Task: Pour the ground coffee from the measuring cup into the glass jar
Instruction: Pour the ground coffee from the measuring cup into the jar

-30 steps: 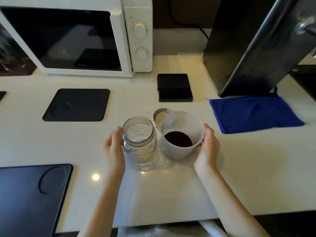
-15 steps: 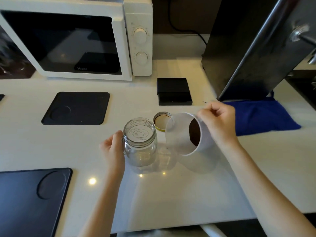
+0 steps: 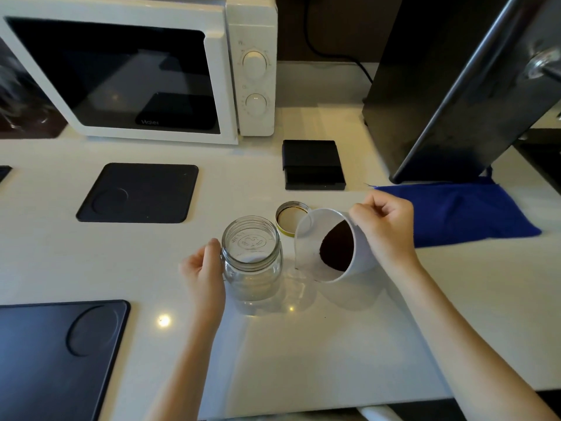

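An open, empty glass jar (image 3: 251, 262) stands upright on the white counter (image 3: 334, 344). My left hand (image 3: 203, 268) wraps its left side. A white measuring cup (image 3: 315, 247) hangs just right of the jar, tipped steeply with its mouth toward the jar. My right hand (image 3: 385, 229) grips the cup from the right. Dark ground coffee (image 3: 337, 250) clings to the cup's bottom. None of it has left the cup. The jar's metal lid (image 3: 290, 218) lies upside down behind the jar and cup.
A white microwave (image 3: 145, 71) stands at the back left, a tall black appliance (image 3: 449, 86) at the back right. A small black box (image 3: 312, 164), a black mat (image 3: 138, 192), a dark tray (image 3: 57, 354) and a blue cloth (image 3: 473, 214) lie around.
My right hand has lifted the measuring cup off the counter and tipped it toward the jar. In the last half second it barely moved. The left hand has stayed on the jar.
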Action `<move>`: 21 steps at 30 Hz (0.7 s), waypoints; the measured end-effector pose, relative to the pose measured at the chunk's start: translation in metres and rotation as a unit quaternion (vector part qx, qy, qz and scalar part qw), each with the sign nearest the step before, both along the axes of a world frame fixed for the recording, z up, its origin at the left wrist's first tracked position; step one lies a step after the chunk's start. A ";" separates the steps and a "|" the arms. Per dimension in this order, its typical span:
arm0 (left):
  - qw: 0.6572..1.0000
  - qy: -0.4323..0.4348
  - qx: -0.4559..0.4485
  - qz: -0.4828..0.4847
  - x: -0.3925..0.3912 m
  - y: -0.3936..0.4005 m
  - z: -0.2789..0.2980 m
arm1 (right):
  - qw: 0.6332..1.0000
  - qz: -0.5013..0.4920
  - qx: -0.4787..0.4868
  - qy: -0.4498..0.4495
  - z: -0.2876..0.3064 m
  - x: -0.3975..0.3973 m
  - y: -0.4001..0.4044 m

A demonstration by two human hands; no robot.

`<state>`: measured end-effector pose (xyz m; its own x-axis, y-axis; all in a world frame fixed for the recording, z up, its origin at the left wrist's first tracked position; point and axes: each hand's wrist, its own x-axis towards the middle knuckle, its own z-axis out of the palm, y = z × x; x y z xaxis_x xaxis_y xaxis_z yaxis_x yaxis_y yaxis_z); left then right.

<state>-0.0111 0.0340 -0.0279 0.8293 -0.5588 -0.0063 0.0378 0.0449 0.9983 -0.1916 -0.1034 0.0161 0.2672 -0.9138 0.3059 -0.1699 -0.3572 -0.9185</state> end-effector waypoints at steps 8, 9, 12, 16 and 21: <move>1.000 -0.025 0.014 0.007 -0.003 -0.011 0.008 | 0.999 -0.010 0.026 -0.036 0.001 -0.006 -0.010; 0.999 -0.028 0.019 0.007 -0.004 -0.012 0.010 | 0.997 -0.024 0.039 -0.058 0.005 -0.008 -0.013; 0.997 -0.056 0.047 -0.009 -0.003 -0.017 0.014 | 0.989 -0.055 0.055 -0.125 0.025 -0.012 -0.024; 0.987 -0.128 0.083 -0.056 -0.003 -0.027 0.025 | 0.992 -0.047 0.003 -0.116 0.053 -0.008 -0.037; 0.971 -0.195 0.121 -0.073 -0.011 -0.037 0.033 | 0.996 0.004 -0.086 -0.001 0.068 0.004 -0.044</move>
<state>-0.0217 -0.0027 0.0046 0.7078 -0.6911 0.1463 -0.3564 -0.1705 0.9187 -0.1878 -0.1472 0.0841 0.2743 -0.8455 0.4582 -0.1651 -0.5108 -0.8437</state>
